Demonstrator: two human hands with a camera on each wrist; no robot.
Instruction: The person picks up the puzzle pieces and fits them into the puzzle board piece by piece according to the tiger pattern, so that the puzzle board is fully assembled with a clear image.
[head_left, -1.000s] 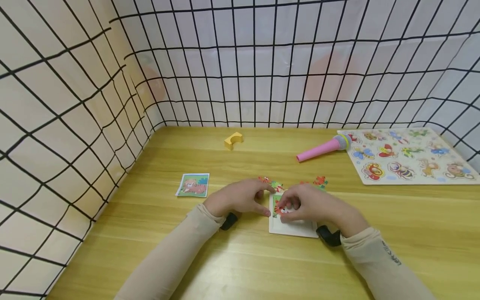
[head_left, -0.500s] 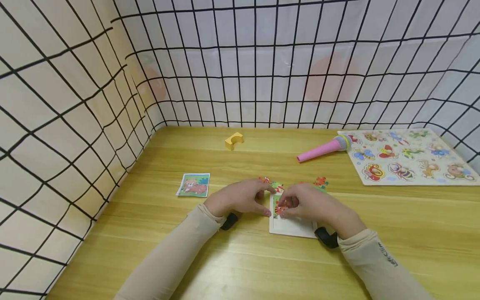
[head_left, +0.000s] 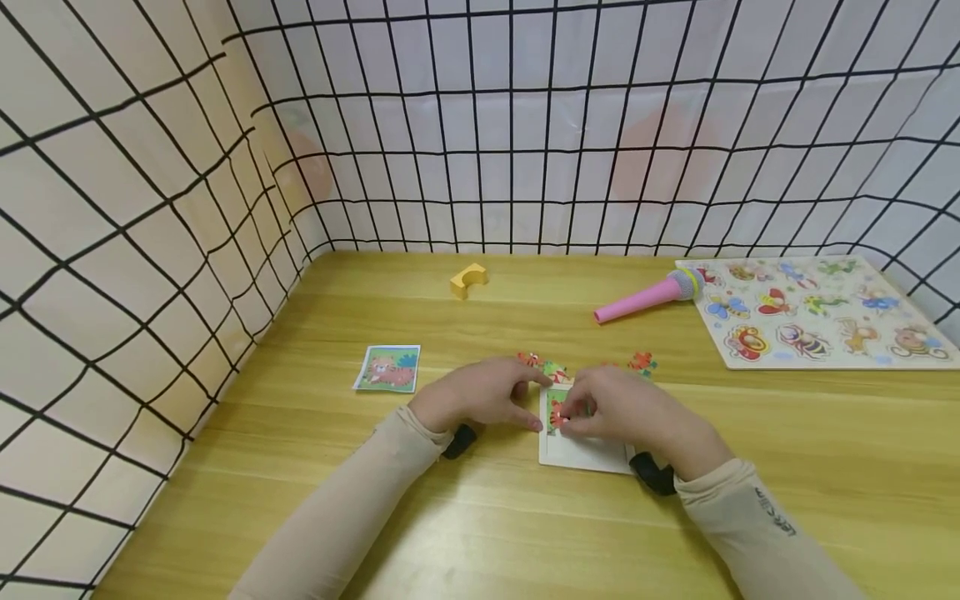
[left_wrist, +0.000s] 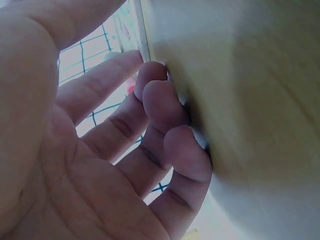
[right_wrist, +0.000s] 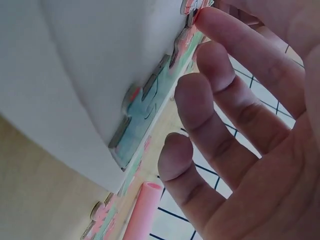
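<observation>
A white puzzle tray [head_left: 585, 457] lies between the two hands, with tiger puzzle pieces [head_left: 556, 410] along its left and far parts. My left hand [head_left: 487, 392] rests at the tray's left side, index finger by the far corner and thumb at the left edge; its other fingers [left_wrist: 187, 152] bend against the table. Over the tray, my right hand [head_left: 626, 408] pinches a small puzzle piece [right_wrist: 191, 7] between thumb and index finger, mostly hidden by the fingers. A blue-green piece [right_wrist: 142, 120] sits along the tray's far border in the right wrist view.
Loose puzzle pieces [head_left: 642, 362] lie beyond the tray. A tiger picture card [head_left: 388, 369] is at left, a yellow arch block [head_left: 468, 281] farther back. A pink toy microphone [head_left: 645, 298] touches an animal puzzle board [head_left: 825, 317] at right. Black grid netting [head_left: 510, 154] encloses the table.
The right fingers have made small shifts over the tray, turning and moving the piece slightly; more of the red tiger pieces shows beside them. The left hand has stayed in place.
</observation>
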